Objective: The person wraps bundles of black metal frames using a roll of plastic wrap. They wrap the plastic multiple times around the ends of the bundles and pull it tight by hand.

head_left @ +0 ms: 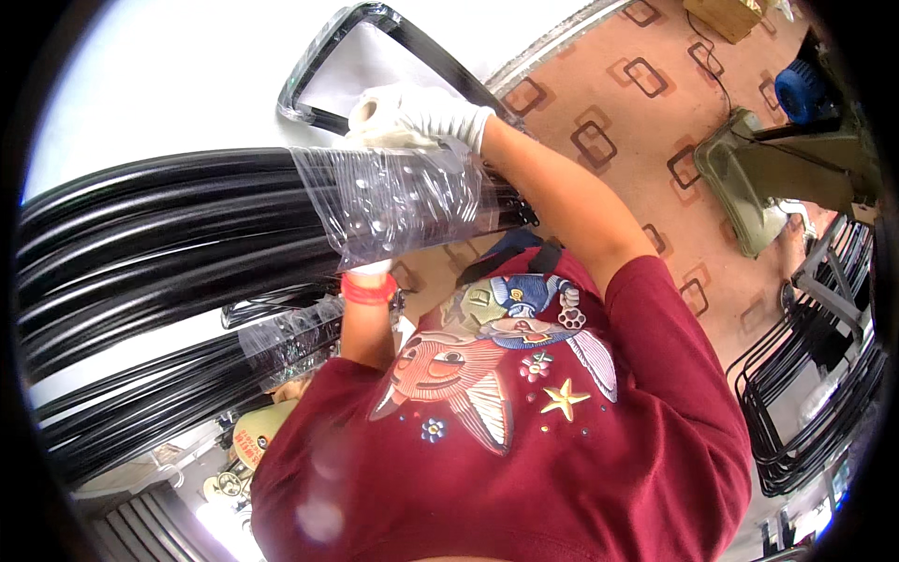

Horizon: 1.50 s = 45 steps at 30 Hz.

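Note:
A thick bundle of glossy black tubes (pixel 159 220) runs from the left edge to the middle, its right end banded with clear stretch film (pixel 393 201). On the bundle's far side my right hand (pixel 431 114), in a white glove, is closed around a roll of stretch film (pixel 367 112), whose hollow core faces left. My left hand (pixel 375 268) is below the near side of the bundle. Only a bit of its white glove shows above a red wristband; the bundle and film hide its fingers.
Behind my right hand lies a rounded black frame (pixel 407 33) on the white surface (pixel 187 75). A second film-wrapped bundle (pixel 159 384) is at lower left. Black bent tubes (pixel 777 412) stand at right, near an olive machine base (pixel 740 192) with a blue motor (pixel 803 92).

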Each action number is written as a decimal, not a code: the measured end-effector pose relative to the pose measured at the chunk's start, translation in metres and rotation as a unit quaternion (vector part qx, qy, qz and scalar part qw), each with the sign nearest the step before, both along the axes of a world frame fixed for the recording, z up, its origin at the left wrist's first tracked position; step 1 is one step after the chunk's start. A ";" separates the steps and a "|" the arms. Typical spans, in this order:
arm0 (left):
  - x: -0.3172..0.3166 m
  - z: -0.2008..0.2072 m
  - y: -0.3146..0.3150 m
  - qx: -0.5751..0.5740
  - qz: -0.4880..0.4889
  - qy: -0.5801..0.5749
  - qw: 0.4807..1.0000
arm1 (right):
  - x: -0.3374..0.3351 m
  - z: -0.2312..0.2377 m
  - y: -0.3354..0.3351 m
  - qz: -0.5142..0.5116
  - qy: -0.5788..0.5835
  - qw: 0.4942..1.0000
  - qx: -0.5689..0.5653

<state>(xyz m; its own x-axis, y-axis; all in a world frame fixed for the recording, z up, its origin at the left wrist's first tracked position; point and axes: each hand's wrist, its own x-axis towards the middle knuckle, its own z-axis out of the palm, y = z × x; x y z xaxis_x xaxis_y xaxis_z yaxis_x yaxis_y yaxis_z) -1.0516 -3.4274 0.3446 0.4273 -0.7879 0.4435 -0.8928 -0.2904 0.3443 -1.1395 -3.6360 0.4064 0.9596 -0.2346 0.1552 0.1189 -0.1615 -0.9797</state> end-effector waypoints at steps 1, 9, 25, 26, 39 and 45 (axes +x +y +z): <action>0.001 -0.010 0.004 0.024 0.014 -0.067 0.997 | 0.007 -0.020 0.003 -0.019 -0.084 0.995 -0.040; 0.026 -0.127 0.060 0.302 0.247 -0.603 0.696 | 0.015 -0.027 0.040 0.123 -0.020 0.937 0.327; -0.096 -0.018 0.058 -0.053 -0.054 0.245 0.967 | -0.124 -0.088 0.052 -0.257 0.103 0.924 0.264; -0.095 -0.028 0.062 -0.072 -0.041 0.335 0.939 | -0.135 -0.105 0.066 -0.222 0.063 0.941 0.249; -0.129 0.021 0.029 0.104 -0.195 0.374 0.901 | -0.172 -0.034 0.116 -0.198 -0.107 0.972 -0.061; -0.150 0.043 0.027 0.237 -0.232 0.279 0.901 | -0.198 -0.022 0.094 -0.172 -0.021 0.973 -0.151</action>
